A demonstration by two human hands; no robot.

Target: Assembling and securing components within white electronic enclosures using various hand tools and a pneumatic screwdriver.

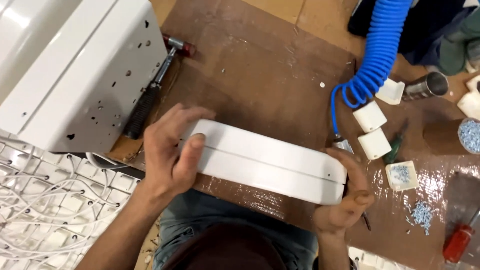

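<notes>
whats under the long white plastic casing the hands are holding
Under the long white plastic casing lies the brown worktable, its front edge glossy. The left hand and right hand grip its ends; the table directly beneath it is hidden.

The white metal cabinet [75, 70] runs off the upper left of the frame. The hammer [152, 90] handle slips partly behind it. The blue coiled hose [377, 50] leaves at the top edge. At lower right, the red tool [457, 243] is cut by the frame. The right hand [345, 200] covers the white case [265, 160] end.
</notes>
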